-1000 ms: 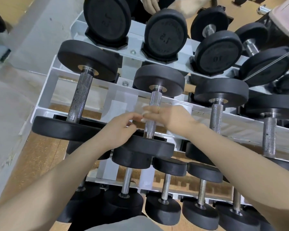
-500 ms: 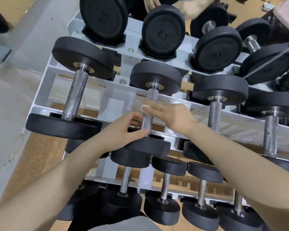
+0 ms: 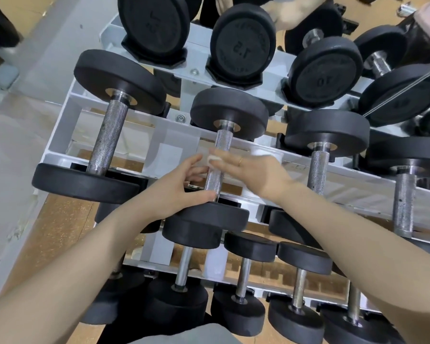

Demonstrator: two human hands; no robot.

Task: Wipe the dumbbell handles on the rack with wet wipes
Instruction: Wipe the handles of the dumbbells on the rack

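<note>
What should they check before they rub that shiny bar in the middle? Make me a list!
1. Both hands at the bar: ok. Left hand and right hand flank the knurled steel handle of the middle black dumbbell.
2. Wipe ready: ok. A small white wet wipe sits at the right fingertips.
3. Wipe wrapped around the handle: not ok; it only meets one side.
4. Dumbbell seated on the white metal rack: ok.
5. Wipe still damp: cannot tell.

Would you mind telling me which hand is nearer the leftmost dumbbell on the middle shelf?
Left. The left hand lies just right of that dumbbell; the right hand sits farther right.
</note>
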